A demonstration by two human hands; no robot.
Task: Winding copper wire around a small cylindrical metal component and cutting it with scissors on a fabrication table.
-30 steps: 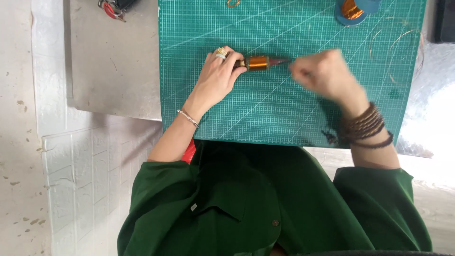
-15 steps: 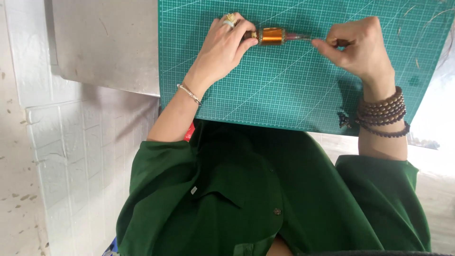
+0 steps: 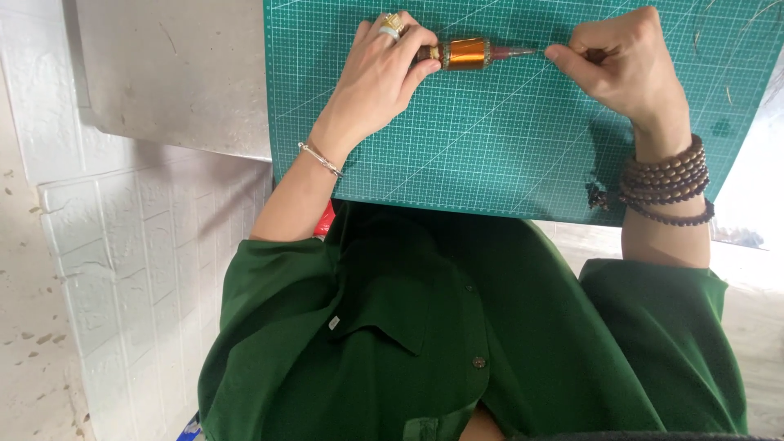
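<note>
On the green mat [image 3: 506,147], near its far edge, we see a copper coil [image 3: 466,54] on a thin shaft. Our left hand [image 3: 380,77] pinches one end; our right hand [image 3: 625,69] is closed near the shaft tip, perhaps holding wire. Uneven pull could loosen the winding.

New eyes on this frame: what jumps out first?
The green cutting mat fills the top, with a copper wire coil lying near its far edge. The left hand grips one end of the coil; the right hand pinches at its pointed tip. Dark bead bracelets wrap the right wrist.
</note>
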